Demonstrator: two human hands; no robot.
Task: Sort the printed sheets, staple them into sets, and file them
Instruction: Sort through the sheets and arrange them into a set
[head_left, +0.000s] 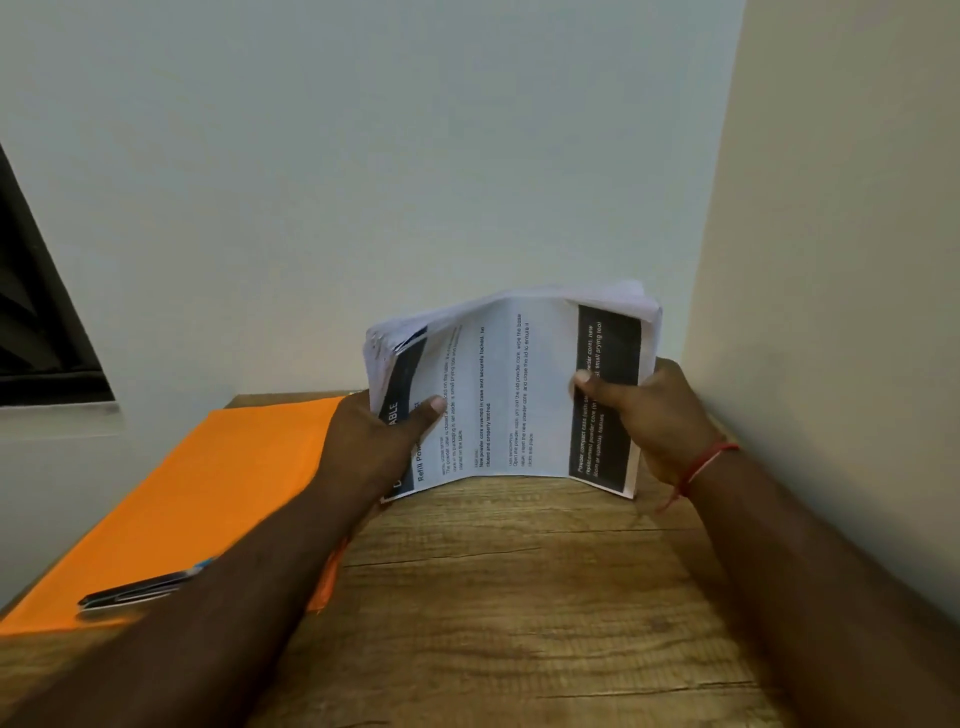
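Fingers of the left hand (376, 447) and right hand (649, 415) grip opposite ends of the printed sheets (511, 395), stood on edge on the surface (519, 597), long axis left-to-right, print facing the person.

Both hands (374, 447) (649, 415) grip sheet stack (511, 395) upright on table (519, 597).

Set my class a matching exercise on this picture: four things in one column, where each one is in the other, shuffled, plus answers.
1 paper stack
2 orange folder
3 stapler
4 red thread

A round the right wrist
B on the folder
C flat on the table, left side
D gripped by the left hand and right hand

Pairs: 1-D, 2-C, 3-B, 4-A
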